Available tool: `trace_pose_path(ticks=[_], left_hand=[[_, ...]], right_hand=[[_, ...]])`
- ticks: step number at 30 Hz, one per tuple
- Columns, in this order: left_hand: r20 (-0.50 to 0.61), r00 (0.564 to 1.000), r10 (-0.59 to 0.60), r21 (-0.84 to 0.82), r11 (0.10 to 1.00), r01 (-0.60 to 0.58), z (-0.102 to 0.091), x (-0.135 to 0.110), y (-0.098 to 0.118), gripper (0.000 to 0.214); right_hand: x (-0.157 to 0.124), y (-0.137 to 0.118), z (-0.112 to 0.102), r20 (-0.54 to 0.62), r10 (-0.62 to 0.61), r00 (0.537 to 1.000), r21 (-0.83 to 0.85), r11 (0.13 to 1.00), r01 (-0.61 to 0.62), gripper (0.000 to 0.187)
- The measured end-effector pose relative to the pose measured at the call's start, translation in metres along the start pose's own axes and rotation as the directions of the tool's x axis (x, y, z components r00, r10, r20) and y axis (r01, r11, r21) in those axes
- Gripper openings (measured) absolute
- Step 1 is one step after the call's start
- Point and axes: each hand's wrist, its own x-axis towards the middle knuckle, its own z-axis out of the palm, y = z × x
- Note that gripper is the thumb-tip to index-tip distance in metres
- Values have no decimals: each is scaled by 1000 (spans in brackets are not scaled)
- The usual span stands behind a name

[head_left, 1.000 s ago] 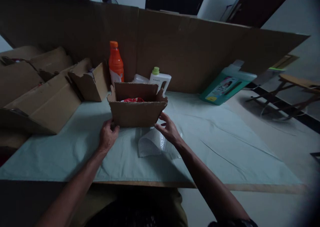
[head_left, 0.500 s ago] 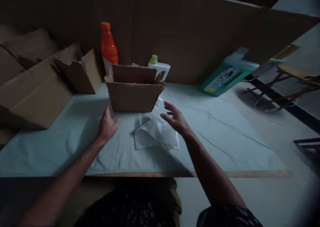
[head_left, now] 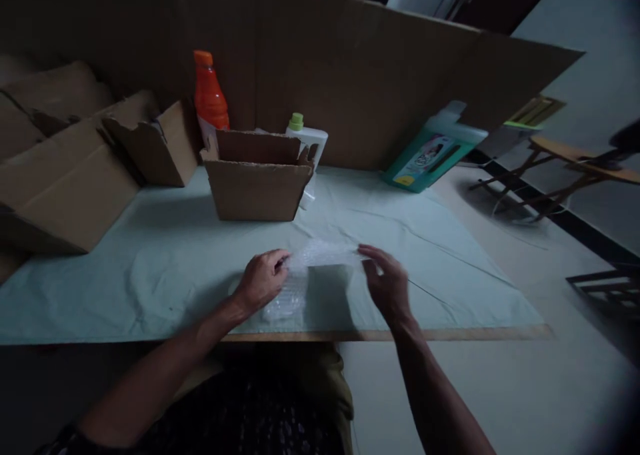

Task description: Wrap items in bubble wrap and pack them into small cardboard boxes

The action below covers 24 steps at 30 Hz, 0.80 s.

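A sheet of clear bubble wrap is stretched between both my hands just above the pale green table cover. My left hand pinches its left end, fingers closed. My right hand grips its right end with curled fingers. Behind them stands an open cardboard box with ragged flaps; its contents are hidden from this angle.
An orange bottle and a white bottle with a green cap stand behind the box. More torn cardboard boxes fill the left. A teal jug leans against the cardboard wall. Wooden furniture stands at the right.
Both hands left the box and moved toward me. They took hold of the bubble wrap, which lay flat on the table before, and lifted it stretched between them.
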Motion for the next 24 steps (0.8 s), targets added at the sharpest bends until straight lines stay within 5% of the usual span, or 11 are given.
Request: trace_pose_path(ticks=[2,5,8,11,14,17,22,24], left_hand=[[136,987,-86,-273,954,121,-10,-27,6,21],[363,898,-247,-609,667,429,-20,-70,5,31],[399,823,-405,-733,399,551,-19,-102,-7,42],[353,763,-542,-797,253,548,-14,-122,-22,47],[313,728,-610,-843,176,509,-8,-137,-31,48],[361,727,-584,-847,121,517,-2,-147,-33,48],[443,758,-478,-815,138,562,3,-154,-29,50],[440,762,-476,-805,167,569,3,-156,-29,47]], right_hand=[[17,-15,-21,-122,-121,985,-65,991,114,24],[44,-57,-22,-131,-323,937,-193,936,295,22],[65,-98,19,58,-438,897,-187,878,440,27],[73,-115,65,151,-385,911,-144,903,405,44],[62,-106,82,136,-319,938,-81,940,331,41],[43,-89,75,208,-354,912,27,934,356,29],[21,-89,64,390,-440,809,164,898,410,33],[21,-101,74,495,-486,721,214,872,440,34]])
